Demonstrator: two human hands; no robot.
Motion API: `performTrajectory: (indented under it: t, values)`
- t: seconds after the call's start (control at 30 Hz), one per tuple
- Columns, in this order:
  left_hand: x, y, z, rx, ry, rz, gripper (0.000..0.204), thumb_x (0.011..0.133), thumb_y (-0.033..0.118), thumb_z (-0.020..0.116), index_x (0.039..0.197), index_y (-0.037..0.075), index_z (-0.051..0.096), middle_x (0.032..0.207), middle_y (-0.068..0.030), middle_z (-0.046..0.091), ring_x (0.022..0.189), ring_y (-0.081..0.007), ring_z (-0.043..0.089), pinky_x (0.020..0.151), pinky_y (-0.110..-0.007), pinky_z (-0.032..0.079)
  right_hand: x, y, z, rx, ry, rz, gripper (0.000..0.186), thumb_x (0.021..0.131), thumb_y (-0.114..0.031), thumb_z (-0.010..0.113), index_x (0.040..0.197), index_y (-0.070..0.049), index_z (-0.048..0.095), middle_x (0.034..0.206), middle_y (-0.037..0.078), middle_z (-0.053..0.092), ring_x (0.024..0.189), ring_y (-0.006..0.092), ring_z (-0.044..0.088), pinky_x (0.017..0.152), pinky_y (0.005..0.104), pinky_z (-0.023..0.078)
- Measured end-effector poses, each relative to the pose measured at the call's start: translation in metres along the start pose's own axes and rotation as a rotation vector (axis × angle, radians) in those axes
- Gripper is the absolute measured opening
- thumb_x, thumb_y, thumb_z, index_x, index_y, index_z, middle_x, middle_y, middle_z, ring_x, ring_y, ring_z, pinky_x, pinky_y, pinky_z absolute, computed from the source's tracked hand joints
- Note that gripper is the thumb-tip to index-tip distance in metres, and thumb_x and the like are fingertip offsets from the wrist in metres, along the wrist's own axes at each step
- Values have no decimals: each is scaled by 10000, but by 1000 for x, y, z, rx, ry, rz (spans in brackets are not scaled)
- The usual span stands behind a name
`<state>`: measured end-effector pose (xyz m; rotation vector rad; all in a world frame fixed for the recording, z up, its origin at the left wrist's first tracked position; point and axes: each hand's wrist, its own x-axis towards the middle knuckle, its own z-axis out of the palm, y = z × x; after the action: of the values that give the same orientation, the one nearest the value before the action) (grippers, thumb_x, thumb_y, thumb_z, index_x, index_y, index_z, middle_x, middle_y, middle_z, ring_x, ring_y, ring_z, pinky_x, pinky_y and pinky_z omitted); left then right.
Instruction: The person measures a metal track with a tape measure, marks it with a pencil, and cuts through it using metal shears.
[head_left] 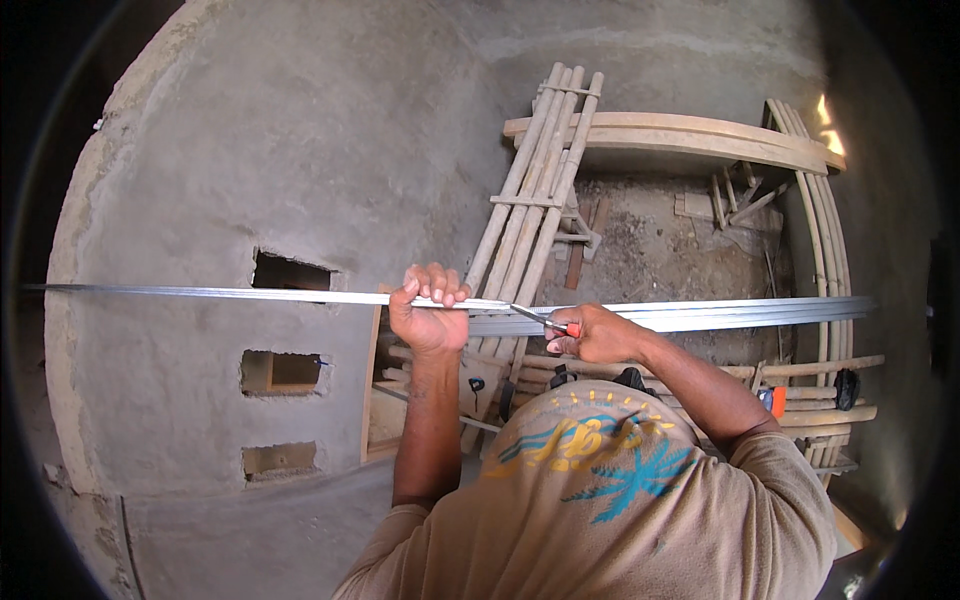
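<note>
A long, thin silver metal profile [250,295] stretches out leftward at chest height. My left hand [428,318] is closed around it near its right end, fingers curled over the top. In my right hand [600,335] is a pair of snips [538,318] with red on the handle. The snips' jaws meet the profile just right of my left hand; whether they are closed on the metal is too small to tell. Several wider silver metal profiles [720,314] lie to the right, behind my right hand, across the bamboo poles.
Lashed bamboo poles [540,190] slope up ahead, with another bundle [822,240] at the right. Wooden planks [680,132] bridge them at the back. A grey wall [300,150] with rectangular openings [285,373] stands left. An orange object [777,401] rests on the lower right poles.
</note>
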<state>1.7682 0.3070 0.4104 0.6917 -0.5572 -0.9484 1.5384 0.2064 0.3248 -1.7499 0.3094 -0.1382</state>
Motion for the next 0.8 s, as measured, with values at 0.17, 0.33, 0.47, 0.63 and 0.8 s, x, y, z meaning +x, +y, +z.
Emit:
performTrajectory:
  t: [0.17, 0.33, 0.47, 0.63, 0.8]
  values:
    - [-2, 0, 1, 2, -6, -3, 282, 855, 292, 613, 694, 145, 435, 673, 14, 414, 624, -126, 407, 633, -296, 407, 2, -2, 3, 15, 28, -16, 242, 929, -237, 702, 1004, -20, 623, 854, 180, 658, 825, 324, 623, 763, 436, 486]
    - [-4, 1, 2, -3, -13, -5, 281, 862, 290, 609, 695, 143, 436, 672, 12, 414, 623, -127, 407, 619, -292, 406, 4, -2, 6, 28, 53, -55, 262, 933, -253, 707, 1021, -15, 640, 861, 188, 669, 823, 324, 632, 767, 431, 491]
    - [-7, 2, 2, -20, -32, -13, 280, 867, 292, 604, 701, 140, 438, 676, 11, 415, 620, -126, 404, 601, -292, 405, 4, 2, 13, 59, 55, -67, 276, 935, -263, 713, 1006, -5, 648, 850, 185, 673, 826, 312, 640, 775, 428, 496]
    - [-9, 4, -2, -33, -128, -30, 278, 869, 294, 592, 710, 139, 424, 673, 13, 398, 605, -117, 384, 586, -283, 400, 0, 3, 16, 166, 10, -73, 239, 957, -235, 709, 999, -9, 643, 747, 83, 643, 675, 175, 604, 638, 348, 499]
    - [-12, 5, -5, -24, -160, -45, 282, 866, 300, 591, 711, 139, 418, 668, 17, 390, 596, -111, 370, 566, -268, 394, -3, -1, 13, 440, -193, 127, 175, 992, -167, 671, 1044, -5, 632, 723, -7, 599, 549, 49, 499, 482, 246, 430]
